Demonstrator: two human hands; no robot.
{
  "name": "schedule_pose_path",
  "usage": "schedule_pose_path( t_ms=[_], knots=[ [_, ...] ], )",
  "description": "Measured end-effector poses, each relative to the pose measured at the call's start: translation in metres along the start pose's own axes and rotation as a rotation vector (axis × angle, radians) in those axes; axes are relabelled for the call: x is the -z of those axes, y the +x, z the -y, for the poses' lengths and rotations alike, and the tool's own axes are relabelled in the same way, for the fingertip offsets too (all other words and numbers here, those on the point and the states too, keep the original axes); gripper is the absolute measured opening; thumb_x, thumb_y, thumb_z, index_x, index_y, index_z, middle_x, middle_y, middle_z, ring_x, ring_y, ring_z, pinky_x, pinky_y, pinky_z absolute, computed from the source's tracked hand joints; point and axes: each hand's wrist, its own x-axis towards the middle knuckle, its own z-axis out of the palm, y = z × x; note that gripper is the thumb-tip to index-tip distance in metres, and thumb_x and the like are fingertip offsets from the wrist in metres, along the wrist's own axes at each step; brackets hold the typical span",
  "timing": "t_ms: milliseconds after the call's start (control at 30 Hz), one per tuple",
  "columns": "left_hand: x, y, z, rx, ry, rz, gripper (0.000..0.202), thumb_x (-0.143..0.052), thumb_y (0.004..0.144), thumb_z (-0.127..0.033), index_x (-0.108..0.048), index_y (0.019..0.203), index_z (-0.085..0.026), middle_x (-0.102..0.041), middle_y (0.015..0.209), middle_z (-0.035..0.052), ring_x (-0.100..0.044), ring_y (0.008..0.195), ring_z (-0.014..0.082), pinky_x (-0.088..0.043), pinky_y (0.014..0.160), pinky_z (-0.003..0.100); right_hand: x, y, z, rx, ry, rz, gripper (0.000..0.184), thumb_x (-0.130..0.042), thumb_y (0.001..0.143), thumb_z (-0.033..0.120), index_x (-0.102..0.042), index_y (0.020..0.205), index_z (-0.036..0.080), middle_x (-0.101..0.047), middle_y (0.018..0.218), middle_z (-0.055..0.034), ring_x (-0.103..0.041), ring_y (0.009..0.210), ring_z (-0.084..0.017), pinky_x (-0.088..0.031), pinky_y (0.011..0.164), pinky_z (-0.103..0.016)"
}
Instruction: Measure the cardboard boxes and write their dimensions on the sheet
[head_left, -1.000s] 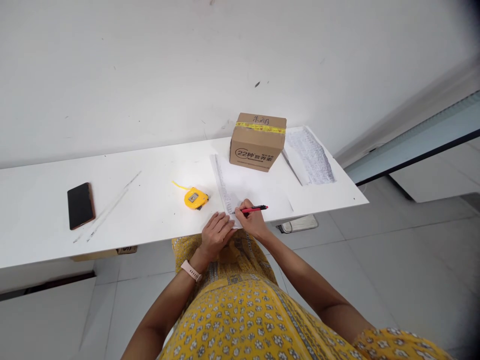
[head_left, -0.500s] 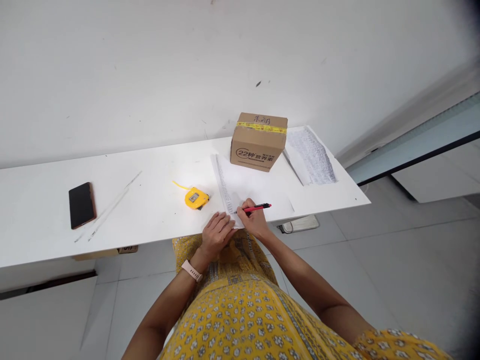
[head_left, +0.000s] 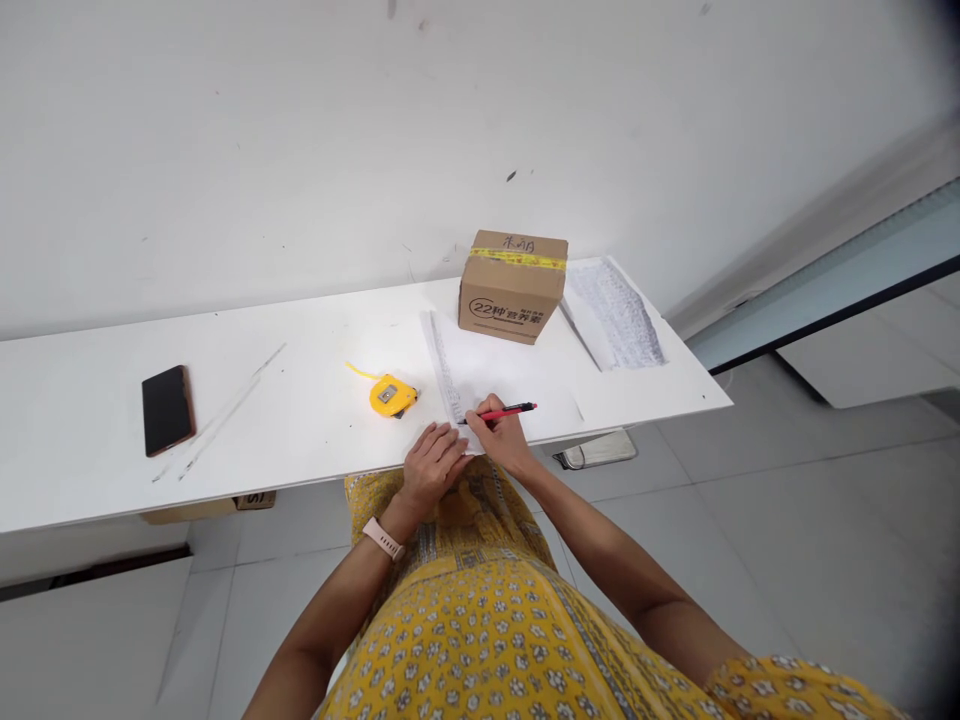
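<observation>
At the table's front edge, my right hand is closed around a red and black pen. The pen's tip meets a white sheet of paper, near a column of small dark writing along the sheet's left side. My left hand lies flat with fingers stretched over the sheet's near-left corner, just left of the pen tip. A yellow tape measure sits to the left of the paper, a short length of its tape pulled out. On the far part of the sheet stands a taped cardboard box.
A dark phone lies on the left of the white table. At the right end is another paper covered with dense writing. The wall rises behind the table. Below the front edge, a pale object shows near the floor.
My right hand and the pen have shifted slightly left, the pen now lying a little flatter. My left hand stays in place. The view has tilted slightly.
</observation>
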Motion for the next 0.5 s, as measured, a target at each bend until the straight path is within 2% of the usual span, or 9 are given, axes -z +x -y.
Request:
schedule_pose_path(
  t_ms=[100,233,333,400,500],
  knots=[
    [0.000,0.001,-0.001,-0.027,0.031,-0.020,0.016,-0.063,0.097,-0.032,-0.073,0.104,-0.022,-0.078,0.105,0.0084,-0.072,0.109,0.0243,-0.057,0.102,0.047,-0.001,0.000,-0.002,0.025,-0.045,-0.003,0.028,-0.055,0.088,0.038,-0.039,0.069,0.025,-0.039,0.059,0.0059,-0.042,0.058,-0.015,-0.035,0.058,-0.029],
    [-0.001,0.001,-0.001,-0.068,0.072,-0.060,0.016,-0.063,0.097,-0.032,-0.073,0.103,-0.021,-0.078,0.103,0.0078,-0.073,0.107,0.0239,-0.059,0.100,0.045,-0.001,0.000,-0.002,0.024,-0.077,0.009,0.027,-0.054,0.088,0.039,-0.039,0.070,0.025,-0.040,0.059,0.0058,-0.041,0.058,-0.015,-0.035,0.057,-0.028],
    [-0.002,0.001,0.000,-0.044,0.052,-0.045,0.016,-0.063,0.096,-0.032,-0.073,0.103,-0.022,-0.078,0.104,0.0083,-0.073,0.107,0.0244,-0.058,0.100,0.047,-0.002,0.000,0.001,0.025,-0.075,-0.002,0.027,-0.054,0.089,0.040,-0.041,0.071,0.025,-0.043,0.060,0.0051,-0.044,0.059,-0.015,-0.037,0.058,-0.028],
    [-0.002,0.000,0.000,-0.015,0.024,-0.018,0.015,-0.064,0.096,-0.032,-0.073,0.104,-0.023,-0.078,0.105,0.0085,-0.072,0.109,0.0248,-0.058,0.101,0.048,0.001,0.000,0.003,0.024,-0.061,-0.014,0.023,-0.055,0.090,0.042,-0.048,0.077,0.024,-0.053,0.068,0.0023,-0.051,0.064,-0.016,-0.042,0.061,-0.029],
    [0.002,0.001,-0.002,-0.006,-0.011,-0.001,0.015,-0.065,0.095,-0.029,-0.073,0.105,-0.022,-0.077,0.106,0.0094,-0.072,0.110,0.0254,-0.057,0.102,0.050,0.018,0.003,0.001,0.046,-0.093,-0.041,0.023,-0.051,0.095,0.043,-0.061,0.102,0.023,-0.067,0.090,-0.0042,-0.061,0.076,-0.019,-0.048,0.069,-0.032]
  ],
)
